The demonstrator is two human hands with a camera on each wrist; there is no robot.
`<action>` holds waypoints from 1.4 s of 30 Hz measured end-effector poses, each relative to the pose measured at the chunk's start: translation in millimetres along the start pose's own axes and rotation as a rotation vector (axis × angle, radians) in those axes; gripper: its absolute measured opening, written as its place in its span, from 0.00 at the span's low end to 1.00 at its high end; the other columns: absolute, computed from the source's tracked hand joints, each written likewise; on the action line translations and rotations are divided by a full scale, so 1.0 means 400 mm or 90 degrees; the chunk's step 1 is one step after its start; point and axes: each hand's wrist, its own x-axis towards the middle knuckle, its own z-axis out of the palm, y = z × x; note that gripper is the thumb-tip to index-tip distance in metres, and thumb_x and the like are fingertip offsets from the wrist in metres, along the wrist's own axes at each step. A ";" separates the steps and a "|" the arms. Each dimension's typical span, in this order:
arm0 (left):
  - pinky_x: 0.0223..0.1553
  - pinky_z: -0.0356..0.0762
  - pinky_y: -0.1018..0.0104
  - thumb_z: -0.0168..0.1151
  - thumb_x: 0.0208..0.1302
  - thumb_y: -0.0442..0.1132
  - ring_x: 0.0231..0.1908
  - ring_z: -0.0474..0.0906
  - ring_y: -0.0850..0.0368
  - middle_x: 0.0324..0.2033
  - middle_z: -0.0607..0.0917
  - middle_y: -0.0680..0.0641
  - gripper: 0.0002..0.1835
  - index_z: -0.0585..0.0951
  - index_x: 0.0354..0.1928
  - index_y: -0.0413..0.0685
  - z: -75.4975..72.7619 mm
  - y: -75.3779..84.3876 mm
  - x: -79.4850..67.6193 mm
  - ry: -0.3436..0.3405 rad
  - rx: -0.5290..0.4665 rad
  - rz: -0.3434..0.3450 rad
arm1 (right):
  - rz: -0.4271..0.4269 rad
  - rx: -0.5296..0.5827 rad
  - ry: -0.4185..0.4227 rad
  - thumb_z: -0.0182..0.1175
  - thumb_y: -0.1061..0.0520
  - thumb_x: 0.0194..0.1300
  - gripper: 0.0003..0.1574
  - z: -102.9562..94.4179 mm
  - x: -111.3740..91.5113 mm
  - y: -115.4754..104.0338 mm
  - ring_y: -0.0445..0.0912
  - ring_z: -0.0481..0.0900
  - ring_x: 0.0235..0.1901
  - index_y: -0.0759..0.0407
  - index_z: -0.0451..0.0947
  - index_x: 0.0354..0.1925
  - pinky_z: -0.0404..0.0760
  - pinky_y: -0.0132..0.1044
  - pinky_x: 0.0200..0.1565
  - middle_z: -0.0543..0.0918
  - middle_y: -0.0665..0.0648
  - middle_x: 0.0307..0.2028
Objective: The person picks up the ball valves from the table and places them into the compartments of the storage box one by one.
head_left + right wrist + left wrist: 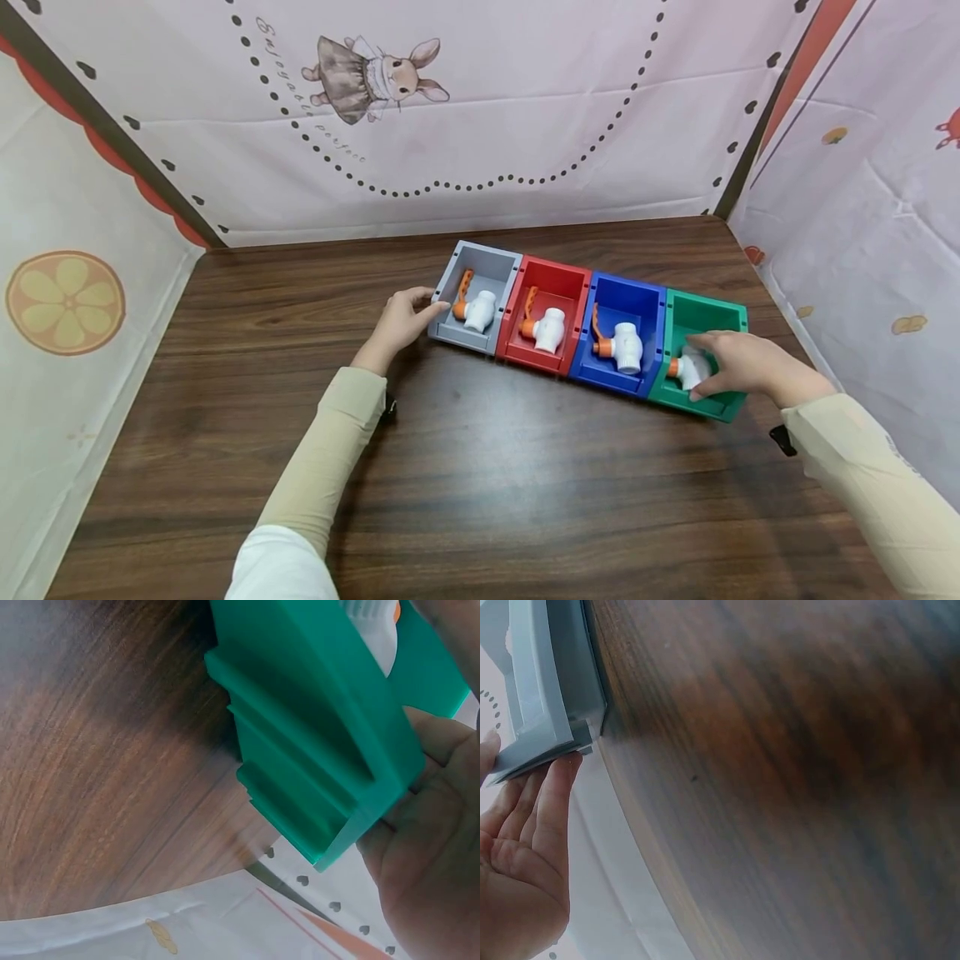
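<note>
Four open bins stand joined in a row: a grey bin, a red bin, a blue bin and a green bin. Each contains a white plastic ball valve with orange parts. My left hand pinches the grey bin's left wall, thumb over the rim and fingers along the outside. Reaching over the green bin's right wall, my right hand has thumb and fingers around the ball valve inside. That valve's handle is hidden. In the grey, red and blue bins, the orange handles show plainly.
The bins rest on a dark wood-grain table. Printed cloth hangs behind it, with a rabbit picture, and more cloth borders both sides. The right-hand cloth is close to my right forearm.
</note>
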 end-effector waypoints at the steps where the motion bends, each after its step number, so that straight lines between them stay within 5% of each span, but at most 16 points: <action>1: 0.51 0.76 0.53 0.60 0.66 0.49 0.51 0.79 0.47 0.51 0.82 0.38 0.25 0.76 0.57 0.37 0.000 0.000 0.000 0.001 -0.001 0.001 | 0.002 0.000 0.003 0.75 0.38 0.41 0.57 0.001 0.000 -0.001 0.65 0.76 0.50 0.77 0.70 0.57 0.77 0.57 0.45 0.76 0.75 0.52; 19: 0.53 0.74 0.51 0.59 0.67 0.48 0.53 0.77 0.45 0.54 0.80 0.37 0.26 0.74 0.59 0.36 0.000 0.009 -0.005 -0.004 0.014 -0.006 | 0.022 0.057 0.014 0.74 0.39 0.44 0.65 0.003 -0.008 0.004 0.79 0.56 0.60 0.78 0.58 0.65 0.61 0.69 0.57 0.63 0.81 0.61; 31: 0.55 0.73 0.51 0.58 0.67 0.48 0.54 0.76 0.45 0.55 0.79 0.38 0.25 0.74 0.59 0.37 -0.001 0.013 -0.004 -0.017 0.020 -0.023 | 0.044 0.150 0.049 0.69 0.36 0.51 0.66 0.019 -0.014 -0.001 0.75 0.55 0.63 0.75 0.50 0.69 0.60 0.69 0.58 0.56 0.82 0.65; 42: 0.53 0.74 0.51 0.57 0.67 0.50 0.53 0.76 0.45 0.55 0.79 0.37 0.28 0.72 0.62 0.38 0.006 0.017 -0.002 -0.032 0.002 -0.028 | 0.065 0.196 0.089 0.65 0.36 0.56 0.65 0.034 -0.016 -0.013 0.71 0.42 0.69 0.72 0.43 0.72 0.51 0.71 0.61 0.46 0.77 0.70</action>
